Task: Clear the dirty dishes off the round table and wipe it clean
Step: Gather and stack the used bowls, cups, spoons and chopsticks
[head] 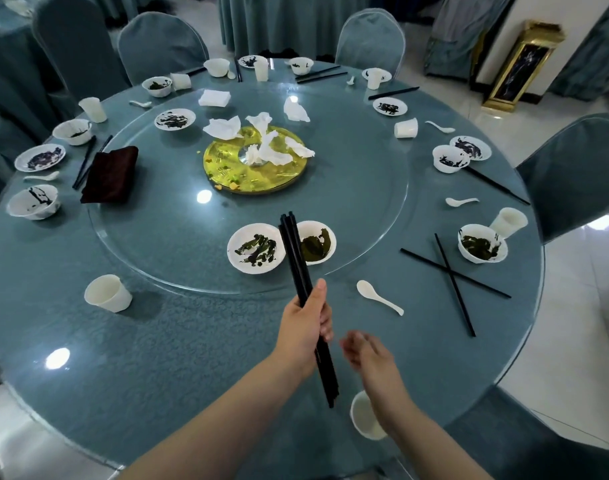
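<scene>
- Head view: left hand [305, 327] grips a bundle of black chopsticks [298, 265] over the near edge of the round table [192, 341]; right hand [367, 351] hangs beside it, fingers loose, holding nothing, slightly blurred.
- Risk, as I judge it: the bundle is held near its middle, so a stick could slide out and fall.
- Its tips hang over a plate [256, 248] and bowl [315, 242]; a swing may knock them.
- A cup [365, 415] under the right wrist could tip.
- No readable writing or brand anywhere.
</scene>
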Motion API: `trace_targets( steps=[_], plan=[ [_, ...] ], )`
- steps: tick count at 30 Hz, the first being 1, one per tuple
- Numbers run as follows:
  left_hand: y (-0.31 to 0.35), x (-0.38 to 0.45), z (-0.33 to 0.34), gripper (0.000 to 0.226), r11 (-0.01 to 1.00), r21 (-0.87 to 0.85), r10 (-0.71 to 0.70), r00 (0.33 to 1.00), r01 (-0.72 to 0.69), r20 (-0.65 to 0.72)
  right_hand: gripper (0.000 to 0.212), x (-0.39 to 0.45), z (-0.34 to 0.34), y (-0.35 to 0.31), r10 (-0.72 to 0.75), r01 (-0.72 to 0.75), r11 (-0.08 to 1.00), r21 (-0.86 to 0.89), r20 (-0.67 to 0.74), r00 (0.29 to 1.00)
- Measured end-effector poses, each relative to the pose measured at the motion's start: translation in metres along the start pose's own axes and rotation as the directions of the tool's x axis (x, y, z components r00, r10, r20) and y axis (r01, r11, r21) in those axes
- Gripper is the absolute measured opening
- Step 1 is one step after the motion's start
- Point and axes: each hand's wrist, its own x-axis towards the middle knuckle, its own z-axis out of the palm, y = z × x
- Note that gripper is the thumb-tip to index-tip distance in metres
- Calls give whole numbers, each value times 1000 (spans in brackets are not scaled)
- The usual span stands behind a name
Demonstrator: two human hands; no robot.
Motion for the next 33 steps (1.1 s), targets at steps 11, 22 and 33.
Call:
trace_targets(
  steps=[11, 22, 33],
  plan=[
    [-11, 41, -53, 23, 913, 359, -216, 976, 192, 27, 52, 170, -149, -33, -147, -90, 583, -807, -214, 966],
    [-9, 59, -54, 15, 914, 231, -359, 930, 333, 81, 58, 226, -195, -47, -84, -186, 248, -951, -213, 974],
    [-12, 64, -53, 28, 918, 143, -390, 909, 371, 148, 23, 206, -179, -22, -138, -200, 266, -943, -242, 960]
  ],
)
